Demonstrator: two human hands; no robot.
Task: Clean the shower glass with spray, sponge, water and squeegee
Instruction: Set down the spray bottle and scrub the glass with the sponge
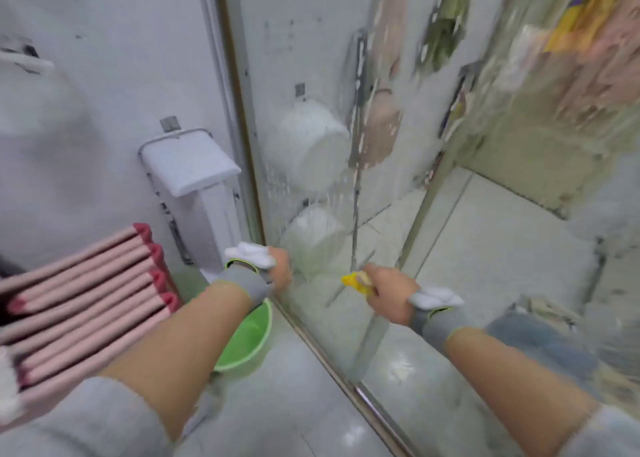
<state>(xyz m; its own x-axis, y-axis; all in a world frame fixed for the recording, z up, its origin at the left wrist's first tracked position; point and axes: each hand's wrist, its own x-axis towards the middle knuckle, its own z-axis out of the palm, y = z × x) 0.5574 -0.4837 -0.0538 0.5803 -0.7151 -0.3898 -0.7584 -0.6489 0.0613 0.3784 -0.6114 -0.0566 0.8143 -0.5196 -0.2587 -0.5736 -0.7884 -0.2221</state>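
The right hand point(388, 292) squeezes a yellow sponge point(356, 281) on the wet glass point(311, 145). At nine o'clock, the left hand point(282, 269) touches the glass; I cannot tell its grip.

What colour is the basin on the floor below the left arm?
Bright green basin, seen in the head view.

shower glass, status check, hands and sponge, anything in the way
Right hand grips yellow sponge low against the shower glass. Left hand at the glass edge, grip unclear. Green basin below, not blocking.
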